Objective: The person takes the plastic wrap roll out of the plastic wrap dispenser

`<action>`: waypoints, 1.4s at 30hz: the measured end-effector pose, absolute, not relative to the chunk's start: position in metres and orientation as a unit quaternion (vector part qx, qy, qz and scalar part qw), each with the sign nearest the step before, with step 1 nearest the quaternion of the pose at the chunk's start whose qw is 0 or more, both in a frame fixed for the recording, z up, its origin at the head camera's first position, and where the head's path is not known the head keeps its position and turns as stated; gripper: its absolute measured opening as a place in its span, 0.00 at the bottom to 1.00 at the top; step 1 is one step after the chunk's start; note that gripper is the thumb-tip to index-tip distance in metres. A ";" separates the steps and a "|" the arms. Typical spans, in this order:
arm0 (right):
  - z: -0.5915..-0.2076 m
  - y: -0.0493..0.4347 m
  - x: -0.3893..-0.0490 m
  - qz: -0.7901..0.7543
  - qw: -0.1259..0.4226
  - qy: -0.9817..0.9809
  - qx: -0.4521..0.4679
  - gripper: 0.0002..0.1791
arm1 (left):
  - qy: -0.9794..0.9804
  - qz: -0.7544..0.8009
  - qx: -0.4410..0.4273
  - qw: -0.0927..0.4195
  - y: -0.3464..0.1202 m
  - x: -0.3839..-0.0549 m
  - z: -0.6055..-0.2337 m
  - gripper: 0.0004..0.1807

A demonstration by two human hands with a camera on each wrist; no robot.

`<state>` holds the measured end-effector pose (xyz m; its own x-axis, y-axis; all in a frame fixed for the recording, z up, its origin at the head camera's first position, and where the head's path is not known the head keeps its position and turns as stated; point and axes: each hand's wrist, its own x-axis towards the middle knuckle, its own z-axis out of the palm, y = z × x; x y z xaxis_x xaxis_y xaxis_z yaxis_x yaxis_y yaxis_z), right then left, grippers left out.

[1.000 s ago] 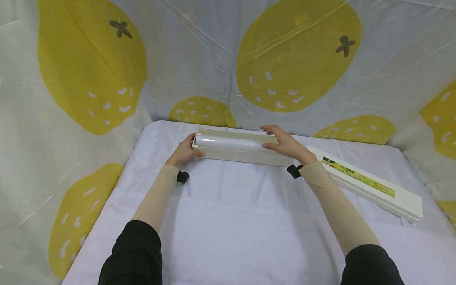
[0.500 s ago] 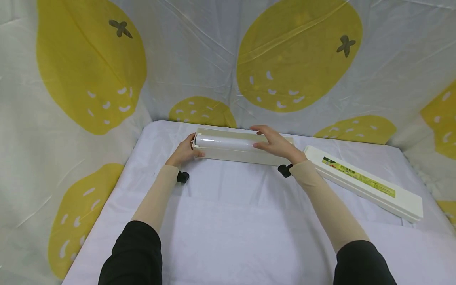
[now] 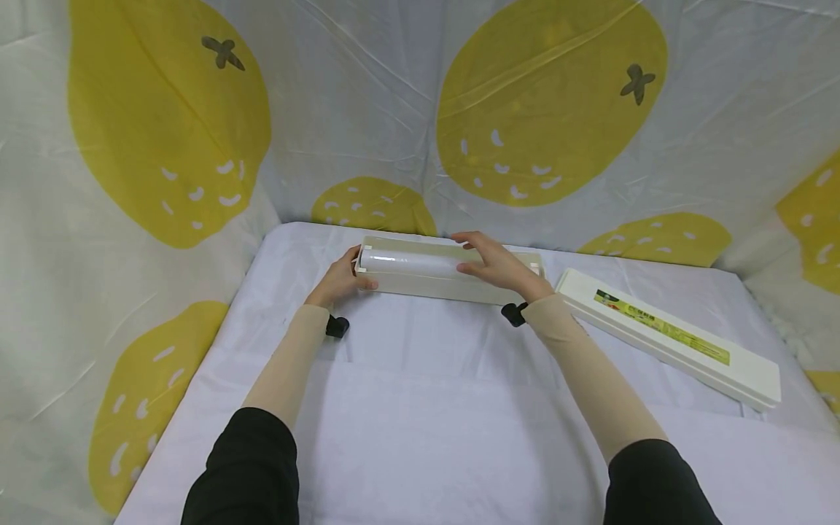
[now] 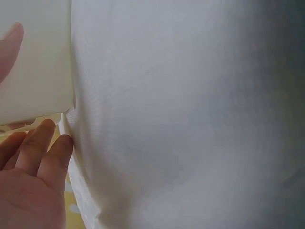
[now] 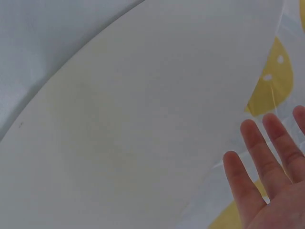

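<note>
A long white open-topped cling film box (image 3: pixel 433 286) lies near the back of the table, with a shiny roll of cling film (image 3: pixel 407 261) inside. My left hand (image 3: pixel 336 280) holds the box's left end, its thumb on the front wall and its other fingers at the end. In the left wrist view, the same thumb (image 4: pixel 10 50) shows against the white wall. Above the right part of the roll is my right hand (image 3: pixel 500 268), fingers extended and spread, thumb overlapping the roll. The right wrist view shows its fingers (image 5: pixel 264 160) straight and apart, beside the box's wall (image 5: pixel 133 114).
A long white lid-like piece (image 3: pixel 676 335) with a yellow label lies slanted to the right of the box. A white cloth covers the table (image 3: pixel 433 423). Behind and at the sides hang white sheets (image 3: pixel 354 95) printed with big yellow fruit.
My right hand has slid left along the roll, uncovering the box's right end. The left hand has stayed at the left end, and the box has not moved.
</note>
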<state>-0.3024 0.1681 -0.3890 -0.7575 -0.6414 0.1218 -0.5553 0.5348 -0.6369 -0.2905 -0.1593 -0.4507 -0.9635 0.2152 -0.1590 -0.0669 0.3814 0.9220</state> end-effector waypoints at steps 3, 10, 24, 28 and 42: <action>-0.390 0.165 -0.303 -0.337 0.065 0.874 -0.344 0.32 | 0.821 0.554 0.044 0.127 -0.160 -0.290 -0.451 0.51; -0.395 0.159 -0.305 -0.340 0.059 0.870 -0.351 0.32 | 0.818 0.559 0.042 0.131 -0.159 -0.289 -0.449 0.50; -0.407 0.147 -0.312 -0.354 0.066 0.871 -0.335 0.28 | 0.821 0.554 0.035 0.134 -0.158 -0.290 -0.447 0.50; -0.409 0.146 -0.314 -0.357 0.070 0.870 -0.333 0.28 | 0.820 0.555 0.041 0.133 -0.159 -0.290 -0.450 0.50; -0.417 0.140 -0.323 -0.306 0.064 0.886 -0.343 0.28 | 0.819 0.557 0.037 0.131 -0.160 -0.291 -0.452 0.49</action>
<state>-0.3226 0.1399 -0.4171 -0.7562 -0.6471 0.0971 -0.5689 0.5768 -0.5862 -0.2907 -0.1596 -0.4517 -0.9630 0.2071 -0.1726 -0.0844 0.3765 0.9226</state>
